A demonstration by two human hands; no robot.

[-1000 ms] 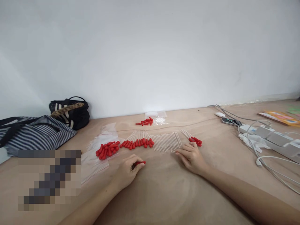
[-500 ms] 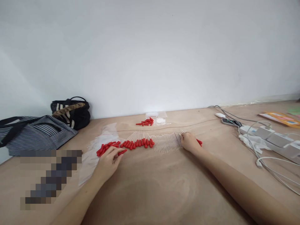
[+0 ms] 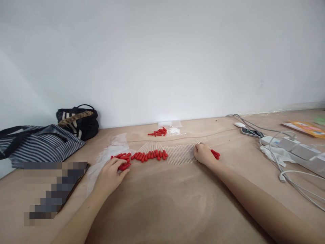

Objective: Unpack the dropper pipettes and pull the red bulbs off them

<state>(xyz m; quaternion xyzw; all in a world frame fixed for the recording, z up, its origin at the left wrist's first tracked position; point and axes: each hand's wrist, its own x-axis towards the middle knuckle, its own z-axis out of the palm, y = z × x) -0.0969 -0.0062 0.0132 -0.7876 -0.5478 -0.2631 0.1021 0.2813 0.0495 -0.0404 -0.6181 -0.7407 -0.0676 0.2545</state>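
Observation:
My left hand (image 3: 111,173) curls over the heap of red bulb-shaped caps (image 3: 123,156) at the left, thumb and forefinger around one red cap (image 3: 125,166). My right hand (image 3: 204,153) is closed at the right end of a row of thin pale tubes (image 3: 180,154); its fingertips seem to pinch a tube, though they are partly hidden. Between the hands lie several tubes fitted with red caps (image 3: 149,155), fanned side by side. Two more red-capped tubes (image 3: 215,154) show just beyond my right wrist.
Thin plastic bags (image 3: 116,140) lie at the left. Small red pieces (image 3: 158,132) sit farther back beside a clear bag (image 3: 170,124). A striped bag (image 3: 45,144) and a black bag (image 3: 87,125) stand far left. Chargers (image 3: 302,152) and cables (image 3: 276,154) occupy the right.
My left hand has drawn back left, with the red cap now closer to the heap. My right hand has barely moved, and more of the red-capped tubes beyond it shows.

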